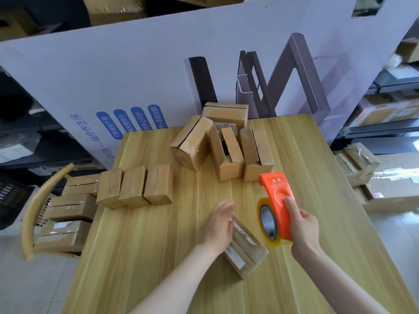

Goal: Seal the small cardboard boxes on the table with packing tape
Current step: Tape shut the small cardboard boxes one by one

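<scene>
On the head view I see the right hand (302,225) clamped round the orange tape dispenser (277,196), thumb laid along its flat face. The toothed end points away from the person and is lifted off the desk (147,257). The yellowish tape roll (268,223) sits in the dispenser's lower part, on its left side. Just left of the dispenser and a little nearer the person lies the small box (248,252), flat on the desk and angled, with its flaps closed and a white label on top. The left hand (218,225) is at that box's far left end, fingers straight and gripping nothing. It is motion-blurred, so I cannot tell whether it actually touches the cardboard. Beyond the dispenser stands a cluster of boxes (226,152), several with flaps up or ajar. Well to the left of the dispenser a row of three boxes (135,186) stands side by side, touching one another, near the desk's left edge. Further left still, off the desk, a chair (37,209) carries stacked boxes (68,211). Far past the dispenser, behind everything, stands a large white printed carton (136,75)
</scene>
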The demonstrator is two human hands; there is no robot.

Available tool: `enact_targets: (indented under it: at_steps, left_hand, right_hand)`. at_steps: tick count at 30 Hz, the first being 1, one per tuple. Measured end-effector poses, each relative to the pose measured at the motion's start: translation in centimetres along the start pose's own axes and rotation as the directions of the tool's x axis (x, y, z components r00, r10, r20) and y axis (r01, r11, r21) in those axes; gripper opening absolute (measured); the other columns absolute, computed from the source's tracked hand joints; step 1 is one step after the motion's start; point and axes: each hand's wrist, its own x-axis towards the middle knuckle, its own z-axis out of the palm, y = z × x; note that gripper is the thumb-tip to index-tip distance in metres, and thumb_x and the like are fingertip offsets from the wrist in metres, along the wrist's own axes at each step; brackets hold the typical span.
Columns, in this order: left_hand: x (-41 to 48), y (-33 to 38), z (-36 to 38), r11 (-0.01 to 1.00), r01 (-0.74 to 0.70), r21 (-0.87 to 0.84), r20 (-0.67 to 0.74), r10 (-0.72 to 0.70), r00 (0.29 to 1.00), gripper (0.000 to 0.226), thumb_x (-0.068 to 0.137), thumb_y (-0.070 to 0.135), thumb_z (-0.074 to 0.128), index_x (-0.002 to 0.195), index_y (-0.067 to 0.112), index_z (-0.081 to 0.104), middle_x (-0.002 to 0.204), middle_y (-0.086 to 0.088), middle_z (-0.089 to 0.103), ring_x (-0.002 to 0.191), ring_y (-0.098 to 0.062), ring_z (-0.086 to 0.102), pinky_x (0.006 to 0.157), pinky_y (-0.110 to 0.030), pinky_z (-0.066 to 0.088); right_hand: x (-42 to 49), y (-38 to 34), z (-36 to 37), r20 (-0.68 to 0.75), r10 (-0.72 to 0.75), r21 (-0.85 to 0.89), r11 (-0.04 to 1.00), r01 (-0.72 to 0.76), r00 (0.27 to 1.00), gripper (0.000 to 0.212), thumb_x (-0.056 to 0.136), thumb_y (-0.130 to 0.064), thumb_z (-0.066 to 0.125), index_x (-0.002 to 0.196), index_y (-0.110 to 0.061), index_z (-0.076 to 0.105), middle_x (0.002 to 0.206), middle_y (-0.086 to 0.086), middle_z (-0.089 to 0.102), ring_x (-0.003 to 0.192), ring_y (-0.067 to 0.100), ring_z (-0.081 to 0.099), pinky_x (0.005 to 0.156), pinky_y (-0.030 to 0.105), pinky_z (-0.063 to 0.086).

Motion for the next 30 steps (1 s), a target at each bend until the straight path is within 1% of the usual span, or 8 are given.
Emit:
enact_targets:
  at_steps: [2,4,9,15,19,22,26,30]
  left_hand:
    - [1.0,1.2,-0.7,0.970,-0.140,0.199,0.368,0.059,0.928,0.048,0.097,0.033,0.051,0.143,0.031,0.040,0.153,0.011,0.030,0.144,-0.011,0.020,0.119,-0.035,0.008]
    - [1.7,1.4,-0.6,0.917,-0.245,0.313,0.486,0.067,0.872,0.048,0.091,0.050,0.054,0.135,0.032,0.049,0.140,0.008,0.046,0.136,-0.015,0.032,0.120,-0.041,0.003]
    - [0.7,-2.6,0.2,0.908,0.238,0.345,0.125,-0.296,0.947,0.055,0.081,0.074,0.039,0.115,0.035,0.057,0.111,0.011,0.055,0.107,-0.015,0.049,0.089,-0.034,0.042]
    - [-3.0,-5.9,0.8,0.732,0.681,0.000,-0.089,-0.678,0.729,0.059,0.087,0.061,0.043,0.130,0.023,0.050,0.123,0.002,0.055,0.114,-0.020,0.051,0.094,-0.039,0.045]
    - [-2.0,-3.8,-0.9,0.796,0.545,-0.263,-0.149,-0.591,0.792,0.036,0.090,0.039,0.059,0.123,0.024,0.057,0.120,0.008,0.061,0.110,-0.012,0.056,0.092,-0.028,0.045]
    - [-0.3,-0.5,-4.8,0.601,0.349,-0.719,-0.003,-0.504,0.864,0.027,0.092,0.042,0.056,0.103,0.021,0.068,0.099,0.008,0.070,0.096,-0.009,0.065,0.082,-0.019,0.048]
    - [0.6,1.7,-7.8,0.598,0.298,-0.744,0.119,-0.321,0.940,0.031,0.081,0.047,0.070,0.099,0.021,0.070,0.096,0.005,0.073,0.093,-0.008,0.067,0.084,-0.023,0.052]
    - [0.6,1.9,-8.1,0.502,0.358,-0.787,0.198,-0.344,0.918,0.016,0.082,0.029,0.074,0.090,0.016,0.072,0.086,0.001,0.074,0.083,-0.013,0.067,0.084,-0.030,0.054]
  right_hand:
    - [0.0,-0.3,-0.2,0.013,-0.011,0.002,1.000,0.011,1.000,0.047,0.089,-0.043,0.063,0.082,0.003,0.067,0.072,0.015,0.062,0.064,0.025,0.056,0.059,0.032,0.044]
    - [0.0,-0.6,-0.4,0.029,-0.017,0.000,1.000,0.017,0.999,0.046,0.089,-0.043,0.063,0.082,0.002,0.067,0.072,0.015,0.064,0.063,0.025,0.057,0.058,0.031,0.044]
    - [0.1,-0.9,-1.4,0.105,-0.051,-0.058,0.997,0.057,0.993,0.042,0.089,-0.042,0.063,0.078,-0.001,0.066,0.069,0.015,0.066,0.058,0.024,0.060,0.054,0.029,0.046]
    - [-0.5,-0.9,-1.2,0.252,-0.100,-0.179,0.973,0.148,0.963,0.038,0.091,-0.032,0.064,0.072,0.001,0.067,0.058,0.015,0.064,0.047,0.020,0.059,0.043,0.030,0.048]
    - [-1.0,-1.1,-0.6,0.377,-0.125,-0.275,0.931,0.239,0.918,0.026,0.089,-0.028,0.067,0.078,-0.005,0.072,0.057,0.018,0.065,0.044,0.029,0.060,0.041,0.048,0.053]
    - [-1.3,-1.5,-0.1,0.427,-0.161,-0.345,0.881,0.325,0.890,0.020,0.087,-0.025,0.069,0.077,-0.009,0.071,0.054,0.015,0.064,0.042,0.028,0.060,0.040,0.050,0.053]
    - [-1.6,-1.6,0.4,0.460,-0.198,-0.419,0.811,0.408,0.866,0.015,0.083,-0.030,0.072,0.075,-0.018,0.072,0.054,0.008,0.066,0.045,0.031,0.063,0.039,0.051,0.052]
    - [-1.5,-1.3,0.7,0.488,-0.234,-0.477,0.736,0.481,0.841,0.015,0.081,-0.036,0.073,0.074,-0.022,0.073,0.058,0.000,0.068,0.049,0.021,0.064,0.045,0.045,0.054]
